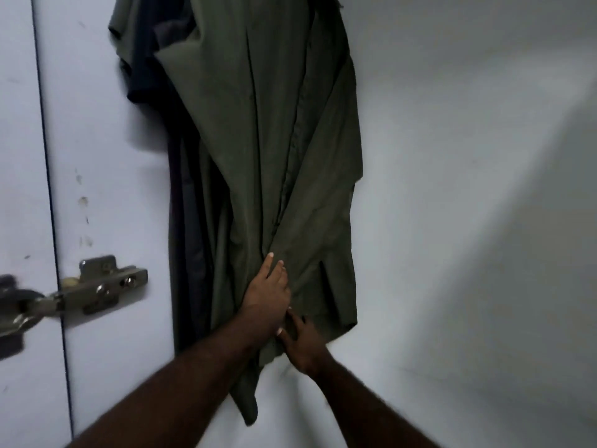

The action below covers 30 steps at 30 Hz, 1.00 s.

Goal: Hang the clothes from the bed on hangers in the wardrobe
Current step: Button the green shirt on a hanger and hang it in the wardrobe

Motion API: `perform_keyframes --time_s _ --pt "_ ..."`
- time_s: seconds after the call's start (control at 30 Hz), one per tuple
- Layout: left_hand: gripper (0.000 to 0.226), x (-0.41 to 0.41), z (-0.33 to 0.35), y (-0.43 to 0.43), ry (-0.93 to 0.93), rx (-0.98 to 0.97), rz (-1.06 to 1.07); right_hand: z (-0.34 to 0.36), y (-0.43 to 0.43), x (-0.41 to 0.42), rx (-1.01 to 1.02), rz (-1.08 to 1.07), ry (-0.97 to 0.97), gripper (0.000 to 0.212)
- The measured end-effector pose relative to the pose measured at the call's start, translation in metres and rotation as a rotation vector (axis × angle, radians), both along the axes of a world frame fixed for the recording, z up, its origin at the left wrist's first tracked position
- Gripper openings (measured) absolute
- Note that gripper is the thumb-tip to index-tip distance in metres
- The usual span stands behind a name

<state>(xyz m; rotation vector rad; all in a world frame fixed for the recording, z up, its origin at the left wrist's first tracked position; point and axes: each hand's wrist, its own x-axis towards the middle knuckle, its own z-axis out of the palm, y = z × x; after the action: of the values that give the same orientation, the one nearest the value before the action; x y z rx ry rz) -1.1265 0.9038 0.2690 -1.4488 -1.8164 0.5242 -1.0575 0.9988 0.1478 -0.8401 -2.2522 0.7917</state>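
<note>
Step in hand, as judged: settling a garment already hung, not fetching a fresh one.

Olive-green shirt [258, 140]: hangs inside the wardrobe [452, 140], flat against its white inner wall. Collar and hanger out of frame, so no confirmation of seating on the hanger. Lower front drawn into folds converging toward the hands, with one tail drooping below the rest of the hem.

Dark navy garment [151, 59]: directly behind the shirt on the left, touching it.

Metal hinge [106, 286]: fixed to the white side panel [97, 140] at lower left, near the cloth but apart from it.

Left hand [268, 295]: laid on the lower front of the shirt, fingers [269, 263] straight and pointing up along the button line, pressing rather than clutching.

Right hand [303, 347]: just below the left and touching it, at the hem. Forefinger and thumb against the fabric; pinch or mere touch not determinable, with part of the hand hidden by cloth.

Hands close together, both on the same garment.

Next move, as judged: calls for easing off the gathered front to let both panels drop straight, then a look upward at the hanger, then a return to the bed for any remaining clothes. Bed not in view; remaining count unknown.

Risk, as judged: a downward tug at the hem, enough to slip the shirt off its hanger.
</note>
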Motion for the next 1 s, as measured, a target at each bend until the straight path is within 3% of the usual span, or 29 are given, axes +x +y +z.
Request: perform_keyframes --time_s 0.07,0.1,0.23,0.33,0.57,0.8,0.93,1.0 --pt "0.073 0.008 -0.011 -0.006 -0.023 -0.006 -0.012 -0.012 -0.005 0.016 -0.008 -0.040 -0.009 0.126" --pt "0.070 0.012 -0.015 -0.010 -0.035 -0.012 -0.019 -0.012 -0.009 0.024 -0.021 -0.052 -0.025 0.121" --pt "0.057 0.034 -0.045 -0.027 -0.207 -0.036 -0.122 -0.031 -0.038 0.069 -0.048 -0.093 -0.095 0.073" --pt "0.046 0.045 -0.072 -0.040 -0.449 -0.056 -0.234 -0.050 -0.050 0.115 -0.053 -0.122 -0.207 0.069" --pt "0.056 0.093 -0.154 -0.083 -0.808 -0.081 -0.304 -0.106 -0.101 0.254 -0.150 -0.292 -0.299 0.069" --pt "0.064 0.214 -0.222 -0.139 -0.898 -0.187 -0.720 -0.129 -0.199 0.344 -0.121 -0.418 -0.184 0.058" --pt "0.044 0.273 -0.238 -0.167 -1.107 -0.238 -0.894 -0.144 -0.250 0.382 -0.053 -0.482 -0.101 0.043" --pt "0.047 0.295 -0.259 -0.185 -1.145 -0.263 -0.974 -0.156 -0.277 0.396 -0.019 -0.505 -0.098 0.039"
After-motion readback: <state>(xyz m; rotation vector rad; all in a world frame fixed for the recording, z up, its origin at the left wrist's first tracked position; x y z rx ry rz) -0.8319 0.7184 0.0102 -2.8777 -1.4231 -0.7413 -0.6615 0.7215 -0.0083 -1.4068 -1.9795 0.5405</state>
